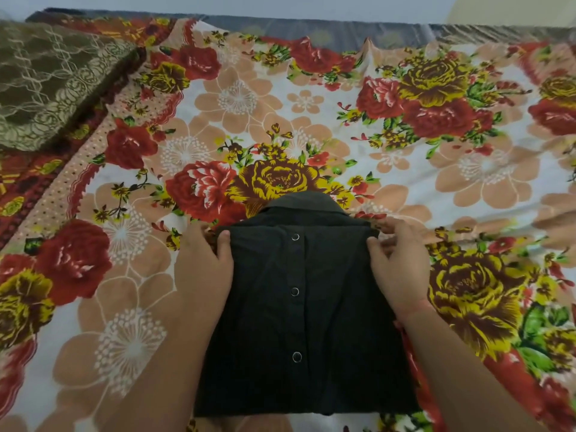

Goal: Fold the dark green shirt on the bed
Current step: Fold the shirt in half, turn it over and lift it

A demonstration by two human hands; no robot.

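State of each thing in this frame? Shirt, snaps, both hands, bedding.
dark green shirt: folded into a rectangle, front up, collar at the far end, flat on the sheet.
snaps: three showing, placket closed.
left hand: pinches the shirt's upper left edge, thumb on top.
right hand: pinches the upper right edge.
floral sheet: spread, lightly wrinkled.
olive patterned cloth: folded, far left.

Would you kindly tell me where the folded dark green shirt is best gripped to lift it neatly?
The dark green shirt lies as a flat rectangle, so probably grip its two side edges just below the collar, one hand from each side; the left hand and right hand pinch those corners.
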